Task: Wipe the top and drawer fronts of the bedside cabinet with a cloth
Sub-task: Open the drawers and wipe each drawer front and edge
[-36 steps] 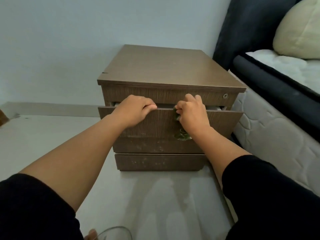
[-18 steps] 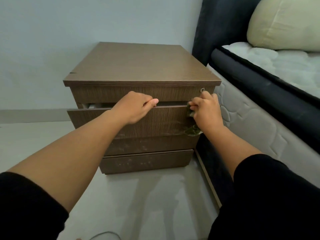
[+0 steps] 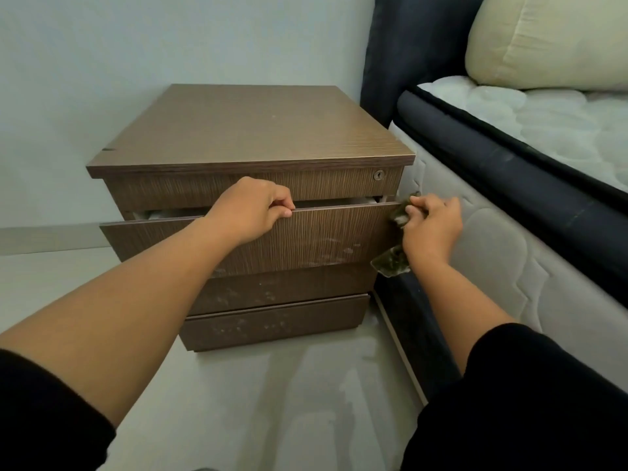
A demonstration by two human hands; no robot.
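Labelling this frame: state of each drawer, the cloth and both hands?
top drawer: shut, lock on its front
second drawer: pulled partly open
lower drawers: shut, smudged
cloth: bunched at the open drawer's right edge
left hand: grips the open drawer's top edge
right hand: grips the cloth

A cabinet (image 3: 251, 130) stands on the floor (image 3: 272, 402) against the wall (image 3: 170, 39), just left of a bed (image 3: 492, 249).

The cabinet has four fronts stacked one above another; the lock (image 3: 378, 175) sits at the right end of the top one. The second drawer (image 3: 306, 236) is pulled out toward the viewer. The left hand (image 3: 251, 209) grips its top edge near the middle. The right hand (image 3: 431, 226) is at the drawer's right end, between cabinet and bed, holding a cloth (image 3: 390, 261) that touches the drawer's right edge and hangs below the hand. A pillow (image 3: 543, 42) lies on the mattress (image 3: 560, 120) at the far right, before the headboard (image 3: 407, 45), which rises behind the cabinet's right side.
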